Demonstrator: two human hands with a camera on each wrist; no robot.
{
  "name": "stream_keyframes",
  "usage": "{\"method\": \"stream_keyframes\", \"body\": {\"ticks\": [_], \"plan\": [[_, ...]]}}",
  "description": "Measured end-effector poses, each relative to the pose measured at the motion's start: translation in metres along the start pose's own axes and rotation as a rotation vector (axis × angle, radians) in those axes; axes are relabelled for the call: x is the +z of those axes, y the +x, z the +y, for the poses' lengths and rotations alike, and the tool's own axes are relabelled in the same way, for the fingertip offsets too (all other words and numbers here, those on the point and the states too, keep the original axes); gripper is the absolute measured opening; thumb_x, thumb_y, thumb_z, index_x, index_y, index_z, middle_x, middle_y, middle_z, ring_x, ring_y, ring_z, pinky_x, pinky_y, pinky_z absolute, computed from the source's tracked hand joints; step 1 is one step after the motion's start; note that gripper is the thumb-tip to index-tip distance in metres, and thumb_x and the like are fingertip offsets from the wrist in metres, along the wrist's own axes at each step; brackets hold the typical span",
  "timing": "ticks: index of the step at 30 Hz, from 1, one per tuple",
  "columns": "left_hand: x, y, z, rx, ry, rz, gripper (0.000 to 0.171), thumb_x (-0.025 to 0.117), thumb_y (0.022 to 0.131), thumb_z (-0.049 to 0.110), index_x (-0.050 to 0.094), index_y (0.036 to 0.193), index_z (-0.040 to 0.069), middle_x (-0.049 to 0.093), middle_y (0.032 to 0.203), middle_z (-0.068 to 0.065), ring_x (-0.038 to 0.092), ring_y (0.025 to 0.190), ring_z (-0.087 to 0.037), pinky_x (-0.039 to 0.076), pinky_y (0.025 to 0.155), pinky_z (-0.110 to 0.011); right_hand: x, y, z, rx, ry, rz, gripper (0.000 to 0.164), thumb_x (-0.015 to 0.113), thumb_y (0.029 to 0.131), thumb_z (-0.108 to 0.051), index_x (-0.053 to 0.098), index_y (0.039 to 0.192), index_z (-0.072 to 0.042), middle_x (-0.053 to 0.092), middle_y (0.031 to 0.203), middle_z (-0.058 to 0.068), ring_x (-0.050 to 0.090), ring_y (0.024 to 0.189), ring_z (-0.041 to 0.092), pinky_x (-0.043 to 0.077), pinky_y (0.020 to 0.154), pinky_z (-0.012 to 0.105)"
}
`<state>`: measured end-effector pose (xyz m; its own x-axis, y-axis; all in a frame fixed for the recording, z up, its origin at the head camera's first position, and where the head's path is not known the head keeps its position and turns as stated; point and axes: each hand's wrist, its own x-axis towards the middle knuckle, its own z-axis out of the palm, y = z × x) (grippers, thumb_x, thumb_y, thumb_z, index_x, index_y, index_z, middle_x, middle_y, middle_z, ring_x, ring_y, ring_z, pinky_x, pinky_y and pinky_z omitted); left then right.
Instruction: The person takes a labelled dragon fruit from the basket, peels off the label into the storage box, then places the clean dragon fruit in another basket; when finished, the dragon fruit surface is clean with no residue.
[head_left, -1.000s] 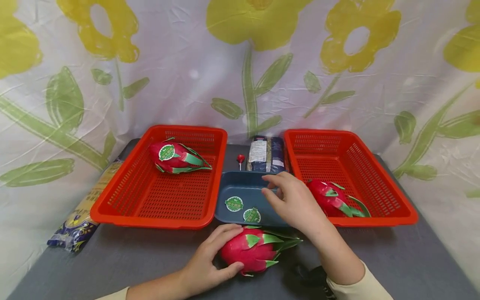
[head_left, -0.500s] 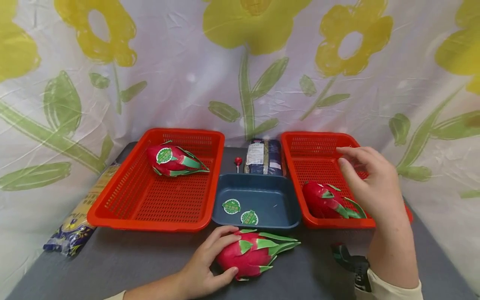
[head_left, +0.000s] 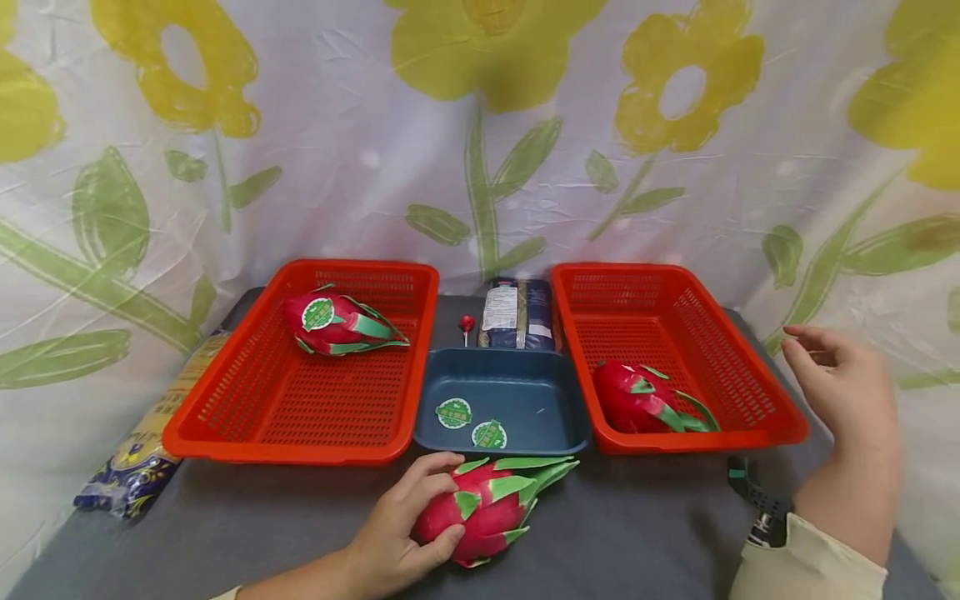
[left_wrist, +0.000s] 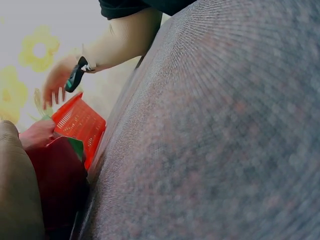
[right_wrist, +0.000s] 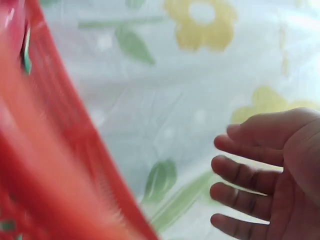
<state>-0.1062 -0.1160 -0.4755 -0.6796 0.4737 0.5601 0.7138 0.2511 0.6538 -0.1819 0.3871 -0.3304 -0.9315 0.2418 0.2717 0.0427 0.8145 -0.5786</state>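
Observation:
My left hand [head_left: 401, 529] holds a red dragon fruit [head_left: 491, 508] with green scales at the table's front, thumb on the near side and fingers over the far side. Its leafy tip points right. In the left wrist view, part of that red fruit [left_wrist: 57, 175] shows beside the hand. Off the right basket's right side, my right hand [head_left: 851, 392] is raised in the air, holding nothing. The right wrist view shows this hand's fingers [right_wrist: 240, 197] spread apart and slightly bent. Just beyond the held fruit, a blue tray [head_left: 525, 379] contains two round green stickers [head_left: 453, 413].
The left red basket [head_left: 300, 452] holds a dragon fruit [head_left: 337, 323] with a green sticker; the right red basket [head_left: 705, 440] holds another dragon fruit [head_left: 637, 398]. Behind the tray are a lollipop [head_left: 467, 323] and a dark package [head_left: 517, 312]. A long yellow-and-blue packet [head_left: 142, 446] lies far left.
My right hand has swung right, from above the blue tray across the right basket to beyond its right side. The left hand keeps its hold on the dragon fruit.

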Motion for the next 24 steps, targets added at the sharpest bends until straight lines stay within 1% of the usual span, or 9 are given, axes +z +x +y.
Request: {"method": "stream_keyframes", "body": {"ticks": [3, 4, 7, 10, 15, 16, 18, 20, 24], "plan": [[-0.003, 0.0, 0.001, -0.002, 0.01, 0.0, 0.043, 0.077, 0.087, 0.011, 0.056, 0.124, 0.019, 0.052, 0.14, -0.008, 0.055, 0.118, -0.023, 0.06, 0.079, -0.032, 0.006, 0.006, 0.018, -0.006, -0.024, -0.099, 0.056, 0.052, 0.106, -0.038, 0.054, 0.145, 0.002, 0.058, 0.127, 0.028, 0.056, 0.101, 0.033, 0.044, 0.062, 0.027], [-0.003, 0.0, 0.001, -0.006, 0.015, -0.004, 0.043, 0.077, 0.087, 0.011, 0.056, 0.124, 0.019, 0.052, 0.14, -0.007, 0.055, 0.118, -0.023, 0.06, 0.079, -0.031, 0.008, 0.008, 0.024, -0.011, -0.024, -0.144, 0.058, 0.052, 0.106, -0.039, 0.051, 0.146, 0.003, 0.056, 0.129, 0.031, 0.056, 0.102, 0.035, 0.047, 0.065, 0.029], [-0.005, 0.0, 0.0, 0.0, 0.047, -0.01, 0.043, 0.075, 0.087, 0.009, 0.053, 0.123, 0.017, 0.053, 0.14, -0.008, 0.057, 0.117, -0.022, 0.06, 0.08, -0.031, 0.018, 0.015, 0.035, 0.007, 0.001, -0.302, 0.068, 0.05, 0.107, -0.042, 0.037, 0.155, 0.004, 0.045, 0.138, 0.04, 0.05, 0.115, 0.05, 0.05, 0.082, 0.048], [-0.007, 0.0, 0.001, -0.007, 0.077, -0.012, 0.043, 0.073, 0.086, 0.008, 0.049, 0.121, 0.016, 0.053, 0.141, -0.006, 0.058, 0.116, -0.02, 0.059, 0.081, -0.028, 0.028, 0.02, 0.039, 0.037, 0.02, -0.419, 0.073, 0.046, 0.108, -0.044, 0.02, 0.161, 0.0, 0.032, 0.146, 0.046, 0.042, 0.122, 0.058, 0.042, 0.092, 0.065], [-0.006, 0.001, 0.01, 0.059, 0.071, 0.071, 0.043, 0.071, 0.082, 0.004, 0.048, 0.118, 0.011, 0.055, 0.137, -0.008, 0.061, 0.113, -0.02, 0.058, 0.082, -0.024, 0.039, 0.03, 0.037, 0.065, 0.082, -0.406, 0.066, 0.041, 0.11, -0.04, 0.018, 0.163, -0.009, 0.03, 0.148, 0.046, 0.042, 0.124, 0.057, 0.038, 0.097, 0.066], [-0.005, 0.001, 0.014, 0.086, 0.057, 0.095, 0.043, 0.07, 0.081, 0.003, 0.048, 0.118, 0.009, 0.055, 0.136, -0.01, 0.061, 0.113, -0.021, 0.058, 0.082, -0.025, 0.039, 0.032, 0.036, 0.075, 0.102, -0.402, 0.064, 0.04, 0.11, -0.04, 0.018, 0.163, -0.011, 0.03, 0.149, 0.045, 0.042, 0.124, 0.057, 0.038, 0.097, 0.066], [-0.004, 0.001, 0.028, 0.095, 0.005, 0.123, 0.046, 0.07, 0.078, 0.0, 0.048, 0.118, 0.006, 0.055, 0.136, -0.012, 0.059, 0.116, -0.022, 0.059, 0.081, -0.026, 0.038, 0.037, 0.032, 0.097, 0.127, -0.4, 0.064, 0.038, 0.11, -0.043, 0.018, 0.164, -0.014, 0.029, 0.15, 0.044, 0.041, 0.125, 0.057, 0.038, 0.098, 0.066], [-0.005, 0.001, 0.046, 0.043, -0.07, 0.136, 0.05, 0.072, 0.078, 0.0, 0.047, 0.12, 0.007, 0.054, 0.138, -0.012, 0.056, 0.119, -0.021, 0.06, 0.079, -0.029, 0.036, 0.04, 0.03, 0.113, 0.154, -0.41, 0.064, 0.037, 0.11, -0.044, 0.017, 0.164, -0.015, 0.028, 0.152, 0.044, 0.042, 0.126, 0.055, 0.04, 0.097, 0.063], [-0.012, 0.003, 0.083, -0.094, -0.174, 0.13, 0.053, 0.075, 0.082, 0.001, 0.048, 0.125, 0.015, 0.053, 0.14, -0.009, 0.054, 0.121, -0.018, 0.061, 0.074, -0.033, 0.032, 0.043, 0.033, 0.129, 0.199, -0.421, 0.064, 0.039, 0.111, -0.041, 0.017, 0.163, -0.013, 0.033, 0.15, 0.041, 0.056, 0.114, 0.044, 0.053, 0.086, 0.042]]}}
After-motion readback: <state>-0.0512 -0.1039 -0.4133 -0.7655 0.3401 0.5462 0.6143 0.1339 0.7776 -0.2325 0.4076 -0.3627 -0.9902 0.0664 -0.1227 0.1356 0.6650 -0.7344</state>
